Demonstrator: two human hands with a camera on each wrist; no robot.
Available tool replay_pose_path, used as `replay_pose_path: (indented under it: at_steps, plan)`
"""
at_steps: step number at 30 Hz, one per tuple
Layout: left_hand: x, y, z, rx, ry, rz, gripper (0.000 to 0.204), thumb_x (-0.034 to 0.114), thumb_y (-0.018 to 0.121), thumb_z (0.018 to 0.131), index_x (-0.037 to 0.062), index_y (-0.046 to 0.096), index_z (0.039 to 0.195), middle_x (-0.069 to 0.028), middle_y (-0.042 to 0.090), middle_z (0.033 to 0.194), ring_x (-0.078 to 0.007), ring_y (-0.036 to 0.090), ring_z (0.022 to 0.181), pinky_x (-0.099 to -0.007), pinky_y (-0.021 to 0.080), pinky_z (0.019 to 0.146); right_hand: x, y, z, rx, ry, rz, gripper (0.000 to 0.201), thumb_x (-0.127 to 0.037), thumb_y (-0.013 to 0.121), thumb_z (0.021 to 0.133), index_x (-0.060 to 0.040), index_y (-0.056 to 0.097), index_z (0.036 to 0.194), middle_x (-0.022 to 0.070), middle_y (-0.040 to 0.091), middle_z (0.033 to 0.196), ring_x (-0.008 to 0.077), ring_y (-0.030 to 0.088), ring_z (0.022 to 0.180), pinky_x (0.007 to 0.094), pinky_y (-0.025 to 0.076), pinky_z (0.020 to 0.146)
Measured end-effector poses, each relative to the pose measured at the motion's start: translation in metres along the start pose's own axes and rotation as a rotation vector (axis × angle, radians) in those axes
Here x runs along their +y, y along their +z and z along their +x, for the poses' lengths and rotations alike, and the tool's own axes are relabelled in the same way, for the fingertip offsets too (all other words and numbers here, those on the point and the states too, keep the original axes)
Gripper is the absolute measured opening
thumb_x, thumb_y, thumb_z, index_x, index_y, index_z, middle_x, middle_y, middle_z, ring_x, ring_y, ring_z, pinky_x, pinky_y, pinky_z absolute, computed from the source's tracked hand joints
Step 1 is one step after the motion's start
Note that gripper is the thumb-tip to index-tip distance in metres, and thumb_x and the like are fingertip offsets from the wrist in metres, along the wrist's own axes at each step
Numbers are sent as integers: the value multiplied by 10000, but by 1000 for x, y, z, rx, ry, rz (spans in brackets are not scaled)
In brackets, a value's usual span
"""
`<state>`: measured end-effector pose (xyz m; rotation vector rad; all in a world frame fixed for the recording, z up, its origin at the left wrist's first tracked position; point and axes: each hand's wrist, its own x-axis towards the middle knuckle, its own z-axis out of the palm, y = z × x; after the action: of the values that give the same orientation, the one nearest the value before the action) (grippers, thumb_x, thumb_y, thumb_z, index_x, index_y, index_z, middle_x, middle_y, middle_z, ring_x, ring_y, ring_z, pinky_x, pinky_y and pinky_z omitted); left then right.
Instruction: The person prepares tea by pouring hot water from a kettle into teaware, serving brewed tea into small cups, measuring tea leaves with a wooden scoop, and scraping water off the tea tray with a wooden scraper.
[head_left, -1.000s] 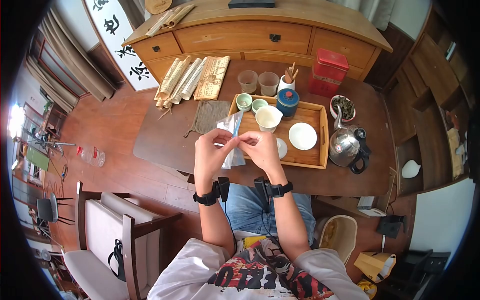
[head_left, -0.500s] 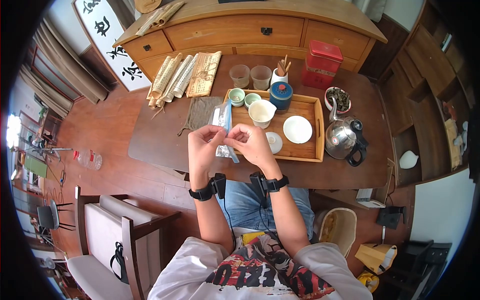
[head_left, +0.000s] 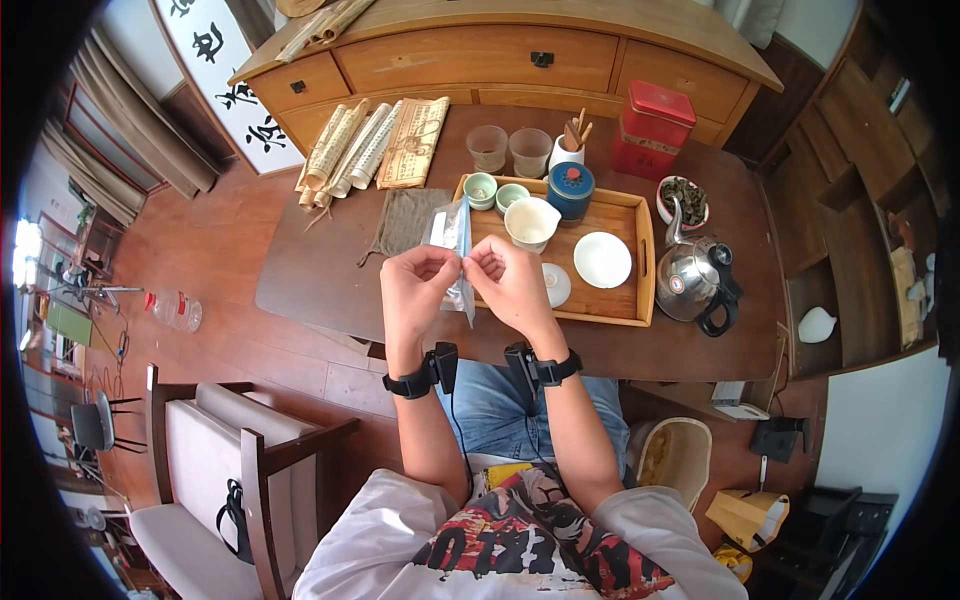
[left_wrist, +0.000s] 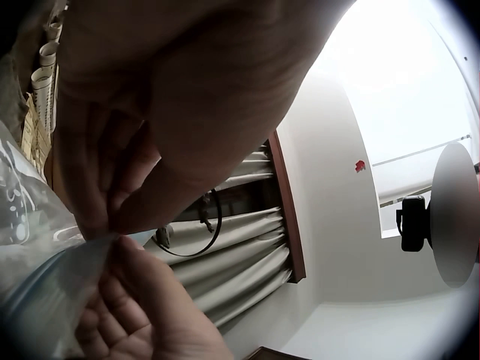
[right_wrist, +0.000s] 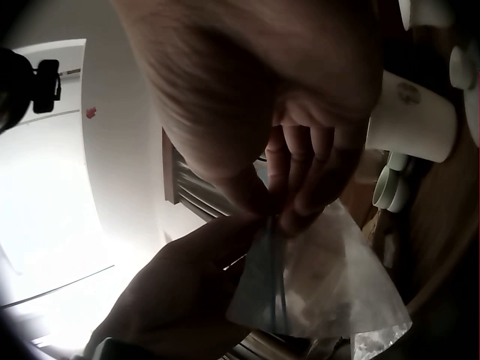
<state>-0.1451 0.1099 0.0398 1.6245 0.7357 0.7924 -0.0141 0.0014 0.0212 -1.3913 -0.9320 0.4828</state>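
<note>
A clear plastic zip bag [head_left: 447, 228] with a blue strip hangs between the two hands, over the table's front part left of the tray. My left hand [head_left: 415, 290] pinches the strip between thumb and fingertips. Right beside it my right hand [head_left: 509, 285] pinches the same strip, the fingertips of both nearly touching. The right wrist view shows the bag [right_wrist: 322, 277] spread below the right hand [right_wrist: 277, 112], its strip running down from the fingertips. In the left wrist view the bag [left_wrist: 37, 262] lies left of the left hand [left_wrist: 172, 97]. What the bag contains is unclear.
A wooden tray [head_left: 640, 262] holds a cream pitcher [head_left: 531, 222], white bowl [head_left: 602, 260], green cups and blue jar [head_left: 570, 191]. Right of it stand a steel kettle [head_left: 688, 284] and a dish of leaves [head_left: 683, 201]. A grey cloth [head_left: 412, 222] and scrolls [head_left: 345, 150] lie left.
Both hands keep their pinch on the bag; it has turned and swung a little between them. The head view has shifted slightly.
</note>
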Motion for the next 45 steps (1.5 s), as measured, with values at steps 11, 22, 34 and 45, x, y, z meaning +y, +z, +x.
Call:
replay_pose_path:
  at_steps: [11, 22, 34, 45]
  plan:
    - [27, 6, -10, 241, 176, 445, 100, 64, 806, 828, -31, 796, 855, -114, 771, 715, -188, 765, 659, -316, 608, 689, -4, 13, 0, 36, 21, -125, 168, -56, 788, 928, 5, 643, 870, 113, 727, 723, 212, 737, 652, 331, 564, 631]
    - [26, -32, -12, 727, 285, 581, 99, 66, 817, 840, -19, 775, 869, -51, 742, 708, -121, 678, 627, -275, 552, 661, -9, -15, -2, 89, 3, -321, 210, -61, 790, 844, -6, 593, 797, 115, 666, 666, 238, 682, 601, 379, 526, 593]
    - [39, -15, -17, 461, 387, 112, 28, -24, 747, 904, -28, 723, 890, 7, 691, 797, -58, 602, 723, -226, 493, 697, -34, -23, -6, 137, -25, -223, 167, -35, 759, 983, -21, 822, 1137, 109, 787, 782, 129, 731, 644, 287, 565, 627]
    - [-15, 19, 15, 266, -81, -764, 564, 490, 532, 1170, -14, 675, 1379, -81, 739, 1191, -184, 709, 1010, -323, 580, 889, -96, -24, 21, 132, -255, -187, 145, -15, 770, 981, -12, 820, 1117, 76, 789, 849, 99, 709, 673, 262, 541, 618]
